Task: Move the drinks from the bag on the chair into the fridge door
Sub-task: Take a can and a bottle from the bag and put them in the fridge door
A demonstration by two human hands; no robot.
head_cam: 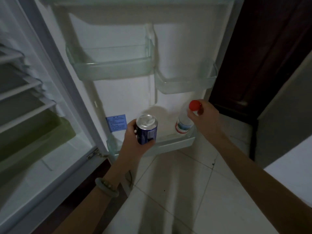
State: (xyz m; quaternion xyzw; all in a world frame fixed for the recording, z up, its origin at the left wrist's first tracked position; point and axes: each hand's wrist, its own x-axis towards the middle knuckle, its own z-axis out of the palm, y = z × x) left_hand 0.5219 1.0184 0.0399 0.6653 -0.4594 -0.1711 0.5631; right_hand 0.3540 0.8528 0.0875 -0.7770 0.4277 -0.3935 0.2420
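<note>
The fridge door stands open in front of me, and its bottom door shelf runs across the lower middle. My left hand is wrapped around a blue drink can with a silver top, held just above the left part of that shelf. A clear water bottle with a red cap stands in the right end of the shelf. My right hand grips it near the cap. The bag and the chair are out of view.
Two clear door bins hang higher up, one in the middle and one to the right. On the left are the fridge interior's shelves and a green drawer. A dark wooden door is at right, pale floor tiles below.
</note>
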